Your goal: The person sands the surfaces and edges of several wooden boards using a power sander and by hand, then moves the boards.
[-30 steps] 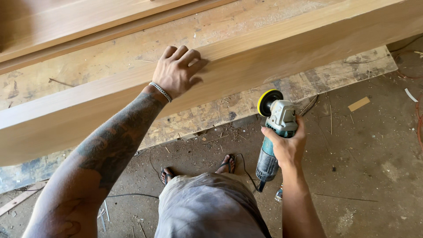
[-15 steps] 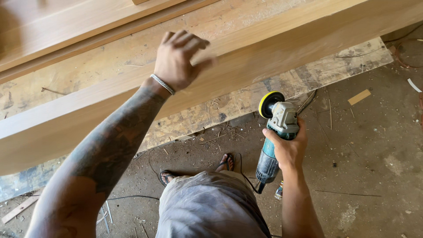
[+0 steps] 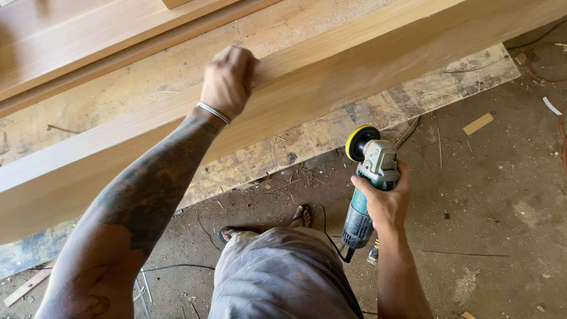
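- A teal and grey angle grinder (image 3: 369, 189) is held low beside the person's right hip, above a dirt floor (image 3: 502, 195). Its long body runs nearly upright in the view, tilted slightly, with the head end away from the person and the cord end near the waist.
- The grinder's round yellow-edged pad (image 3: 359, 142) sits at the far end, facing left toward a long pale wooden beam (image 3: 354, 77), clear of the wood.
- The beam's long axis runs diagonally from the lower left to the upper right.
- The right hand (image 3: 385, 201) is wrapped tightly round the grinder's body, fingers fully closed on it.
- The left hand (image 3: 227, 80) rests on the beam's top edge, fingers curled over the far side; the fingertips are hidden, so how firmly it grips cannot be told.
- The grinder's cord (image 3: 331, 236) drops behind grey shorts (image 3: 277, 277) and is partly hidden. Both beam ends are cut off by the frame.
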